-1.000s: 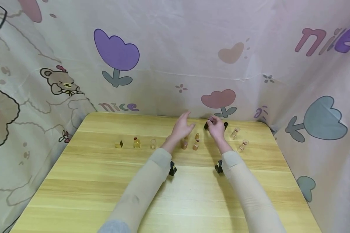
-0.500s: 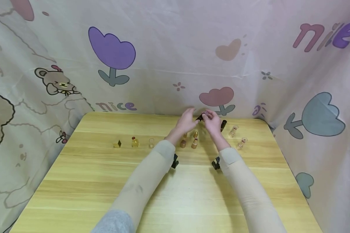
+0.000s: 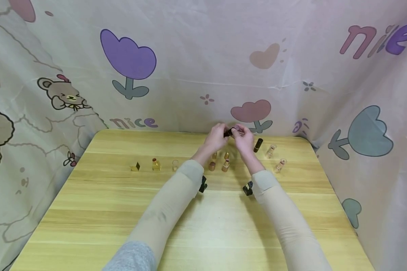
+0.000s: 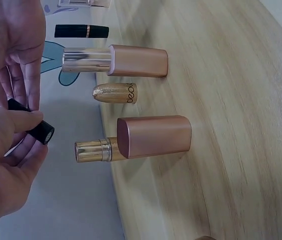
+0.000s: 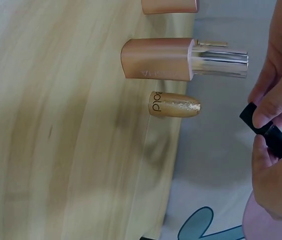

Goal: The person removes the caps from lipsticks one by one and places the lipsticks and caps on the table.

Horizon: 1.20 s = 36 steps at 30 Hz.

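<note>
A small black lipstick tube (image 3: 228, 132) is held above the far part of the table. Its end is pinched between the thumb and fingers of my left hand (image 3: 215, 138), also plain in the left wrist view. My right hand (image 3: 244, 142) pinches the other end, seen clearly in the right wrist view at the black tube (image 5: 280, 142). Below the hands stand a pink lipstick base with a silver top (image 4: 138, 61), a gold bullet-shaped cap (image 4: 115, 93) and a pink cap-like block (image 4: 156, 136). A gold tube (image 4: 93, 151) stands behind that block.
Another black lipstick (image 3: 258, 145) stands to the right, near two clear tubes, one further back (image 3: 271, 151) and one nearer (image 3: 280, 165). On the left are a gold lipstick (image 3: 156, 165), a clear cap (image 3: 175, 165) and a gold cap (image 3: 135, 166). A printed curtain (image 3: 190, 75) borders the table.
My right hand has lifted the black tube and carried it left. My left hand has moved right and back to meet it, and now grips its other end.
</note>
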{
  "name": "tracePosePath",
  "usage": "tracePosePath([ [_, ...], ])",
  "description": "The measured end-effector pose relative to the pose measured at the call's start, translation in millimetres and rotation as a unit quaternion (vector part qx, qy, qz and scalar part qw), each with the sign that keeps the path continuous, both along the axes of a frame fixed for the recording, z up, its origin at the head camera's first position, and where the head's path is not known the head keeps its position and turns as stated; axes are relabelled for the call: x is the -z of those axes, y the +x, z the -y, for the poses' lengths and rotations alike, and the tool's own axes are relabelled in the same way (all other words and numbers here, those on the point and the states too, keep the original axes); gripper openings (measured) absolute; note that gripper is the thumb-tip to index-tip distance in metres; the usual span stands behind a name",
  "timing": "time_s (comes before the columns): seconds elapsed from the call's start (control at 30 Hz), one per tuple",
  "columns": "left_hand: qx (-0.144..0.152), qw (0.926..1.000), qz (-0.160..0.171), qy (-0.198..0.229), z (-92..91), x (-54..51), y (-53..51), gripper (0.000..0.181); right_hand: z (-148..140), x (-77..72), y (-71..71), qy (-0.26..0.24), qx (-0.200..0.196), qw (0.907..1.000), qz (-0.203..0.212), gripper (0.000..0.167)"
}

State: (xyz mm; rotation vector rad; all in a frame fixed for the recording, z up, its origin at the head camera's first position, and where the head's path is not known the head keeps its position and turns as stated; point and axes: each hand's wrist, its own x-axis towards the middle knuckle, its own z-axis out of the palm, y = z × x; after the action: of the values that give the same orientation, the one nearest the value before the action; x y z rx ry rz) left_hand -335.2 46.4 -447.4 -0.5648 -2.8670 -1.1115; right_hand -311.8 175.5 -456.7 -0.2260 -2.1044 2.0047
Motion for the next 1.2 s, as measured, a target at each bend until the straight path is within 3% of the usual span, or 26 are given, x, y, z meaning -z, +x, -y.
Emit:
tracePosePath([
  [0.53, -0.011, 0.9999, -0.008, -0.009, 7.0, -10.6, 8.1, 0.027, 2.9, -3.9, 4.2, -0.019, -0.017, 0.9996, -0.008, 0.038],
  [1.0, 0.009, 0.9998, 0.011, 0.009, 22.6, -17.7, 14.1, 0.028, 4.5, -9.4, 9.3, 0.023, -0.058, 0.9978, -0.023, 0.036],
  [1.2, 0.033, 0.9990, 0.017, 0.024, 34.2, -24.7, 15.5, 0.028, 2.7, -11.2, 8.8, 0.027, -0.098, 0.9936, -0.050, 0.037],
])
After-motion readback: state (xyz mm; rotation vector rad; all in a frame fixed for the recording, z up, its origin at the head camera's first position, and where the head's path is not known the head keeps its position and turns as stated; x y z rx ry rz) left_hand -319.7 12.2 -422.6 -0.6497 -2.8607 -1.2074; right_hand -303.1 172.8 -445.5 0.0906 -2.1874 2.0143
